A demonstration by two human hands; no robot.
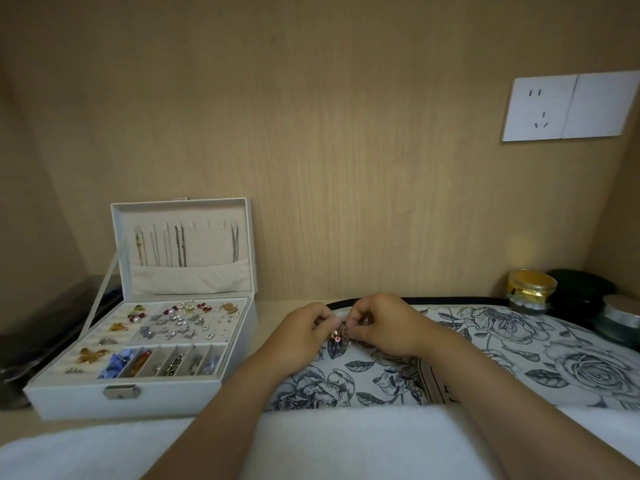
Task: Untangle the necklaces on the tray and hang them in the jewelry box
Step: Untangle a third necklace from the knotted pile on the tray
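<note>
Necklaces (341, 336) in one tangled clump are held over the floral tray (519, 358), pinched by curled fingertips of the left hand (304, 336) and right hand (384, 327); the clump's long axis cannot be told. One jewelry box (166, 341) stands open at left, about five chains (180, 245) hung vertically in its lid.

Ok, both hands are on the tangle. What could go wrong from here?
The left hand and right hand pinch the tangled necklaces close together; pulling apart could tighten the knot or snap a chain.
A dropped link might vanish against the busy floral tray.
In the lid of the jewelry box, the hung chains crowd the left hooks; a new one could snag there.
</note>
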